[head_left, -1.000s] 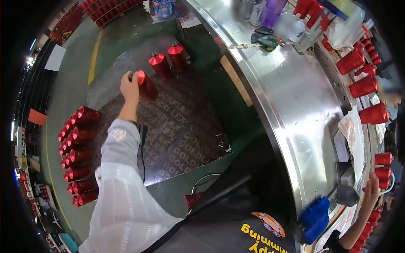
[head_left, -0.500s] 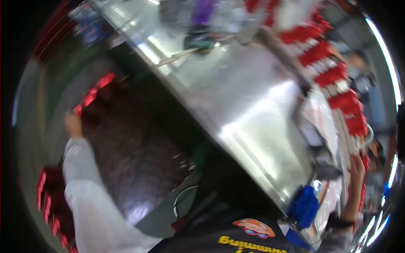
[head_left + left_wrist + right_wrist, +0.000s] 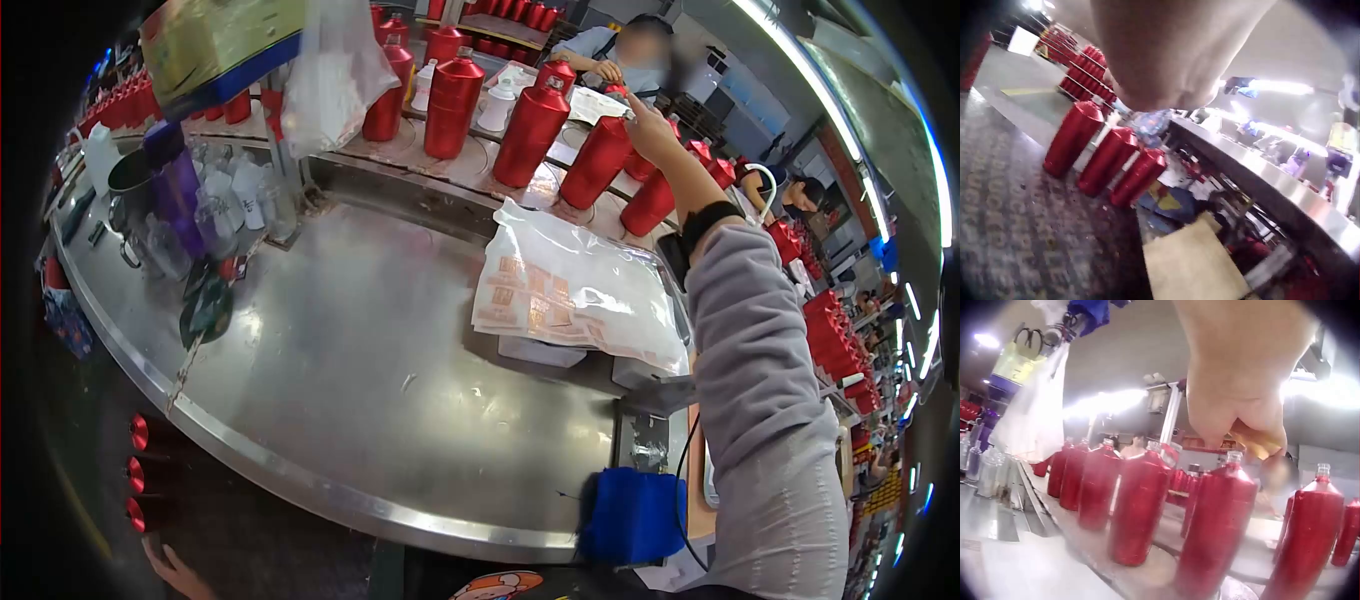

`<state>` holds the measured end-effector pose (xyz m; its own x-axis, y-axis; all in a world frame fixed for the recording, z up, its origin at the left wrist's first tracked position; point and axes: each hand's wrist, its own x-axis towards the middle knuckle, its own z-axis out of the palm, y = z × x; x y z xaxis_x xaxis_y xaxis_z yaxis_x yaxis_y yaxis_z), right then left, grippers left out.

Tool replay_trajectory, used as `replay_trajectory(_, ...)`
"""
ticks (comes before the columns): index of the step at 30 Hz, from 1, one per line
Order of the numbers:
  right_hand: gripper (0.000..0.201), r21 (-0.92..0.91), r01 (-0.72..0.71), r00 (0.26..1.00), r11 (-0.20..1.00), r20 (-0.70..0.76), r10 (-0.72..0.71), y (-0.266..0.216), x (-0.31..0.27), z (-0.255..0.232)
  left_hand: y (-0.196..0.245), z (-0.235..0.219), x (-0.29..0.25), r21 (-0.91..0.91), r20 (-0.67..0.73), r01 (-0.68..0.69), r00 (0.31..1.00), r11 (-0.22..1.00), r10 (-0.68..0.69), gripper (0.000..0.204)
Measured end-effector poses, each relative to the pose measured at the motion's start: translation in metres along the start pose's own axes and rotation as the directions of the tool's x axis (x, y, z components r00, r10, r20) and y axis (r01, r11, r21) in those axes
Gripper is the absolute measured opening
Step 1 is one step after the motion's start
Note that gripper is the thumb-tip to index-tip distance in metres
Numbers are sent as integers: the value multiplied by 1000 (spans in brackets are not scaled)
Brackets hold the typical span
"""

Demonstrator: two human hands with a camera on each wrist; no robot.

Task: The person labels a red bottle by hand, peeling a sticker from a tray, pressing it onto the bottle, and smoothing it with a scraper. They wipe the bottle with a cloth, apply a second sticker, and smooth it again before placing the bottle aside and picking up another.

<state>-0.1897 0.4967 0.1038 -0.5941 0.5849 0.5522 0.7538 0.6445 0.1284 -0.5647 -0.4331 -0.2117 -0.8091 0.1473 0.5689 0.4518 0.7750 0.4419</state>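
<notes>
My left hand (image 3: 175,570) is low at the left in the head view, fingers apart and holding nothing. Close beyond it, three shiny red bottles (image 3: 1110,161) stand in a row on a dark printed board (image 3: 1022,231). My right hand (image 3: 652,135) reaches over the row of red bottles on the worktop's far side. Its fingertips are right at the neck of one red bottle (image 3: 1216,528). In the right wrist view that bare clear neck shows just under the fingers, with more red bottles (image 3: 1141,512) to both sides.
A steel worktop (image 3: 370,370) curves across the front. Printed plastic bags (image 3: 580,295) and a blue cloth (image 3: 632,515) lie at its right. Clear bottles and a purple bottle (image 3: 175,185) stand at the left. Another person (image 3: 590,50) works across the bottle row.
The head view has swung right to the worktop. My left hand has come off the red bottle on the board. My right hand has moved forward over the bottle row.
</notes>
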Motion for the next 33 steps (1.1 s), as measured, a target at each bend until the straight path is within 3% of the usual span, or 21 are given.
replay_trajectory(3,42,-154,-120,984,981,116,138,9,3,5,68,-22,-18,-54,116,-36,992,998,42,43)
replay_trajectory(7,31,-21,-207,978,978,-37,207,44,-19,10,221,-23,-6,-354,61,-188,973,916,223,39)
replay_trajectory(8,33,139,-301,952,943,-6,305,34,-34,-3,266,-18,2,-421,36,-262,952,868,305,39)
replay_trajectory(9,34,113,-230,963,967,-114,243,42,-43,1,304,-17,7,-482,5,-335,923,810,384,39)
replay_trajectory(11,29,103,-266,963,958,-21,270,42,-60,-24,359,-5,7,-661,-7,-373,871,651,491,40)
replay_trajectory(13,27,180,-159,971,971,-151,187,40,-87,-55,403,20,-6,-869,-62,-274,886,412,459,43)
replay_trajectory(15,26,264,-19,976,964,-205,75,36,-114,-117,456,11,-3,-850,36,-346,714,398,699,42)
replay_trajectory(17,22,327,107,973,939,-230,-31,27,-149,-185,508,10,-7,-897,87,-307,584,318,807,46)
replay_trajectory(19,21,493,-100,991,864,-29,131,11,-189,-253,565,10,-21,-989,127,10,560,146,819,50)
replay_trajectory(21,19,763,-119,993,635,77,93,10,-225,-293,618,8,-44,-950,90,301,513,-80,854,62)
replay_trajectory(23,11,898,-132,991,419,121,51,0,-263,-305,661,-3,-58,-798,138,601,250,-42,958,75)
replay_trajectory(25,12,950,-232,973,208,228,43,-20,-302,-294,690,-13,-91,-450,56,892,-31,53,998,86)
replay_trajectory(26,13,938,-297,955,181,288,75,-30,-321,-280,699,-23,-115,-431,42,902,0,18,999,90)
replay_trajectory(27,15,924,-353,935,150,340,104,-38,-338,-264,693,-33,-132,-236,84,968,-72,90,994,86)
replay_trajectory(29,22,839,-517,850,173,478,221,-45,-370,-236,672,-31,-162,-39,218,975,-203,217,954,79)
replay_trajectory(30,27,833,-508,852,219,450,266,-46,-389,-215,665,-36,-172,-38,386,971,-203,235,900,69)
replay_trajectory(31,32,824,-499,855,267,419,306,-49,-404,-200,659,-33,-178,-35,421,966,-218,256,880,67)
replay_trajectory(32,37,763,-639,740,98,575,349,-59,-416,-199,654,-25,-182,-36,455,961,-227,273,861,64)
replay_trajectory(33,40,756,-638,756,146,580,304,-63,-426,-198,651,-21,-184,-40,486,958,-231,285,843,61)
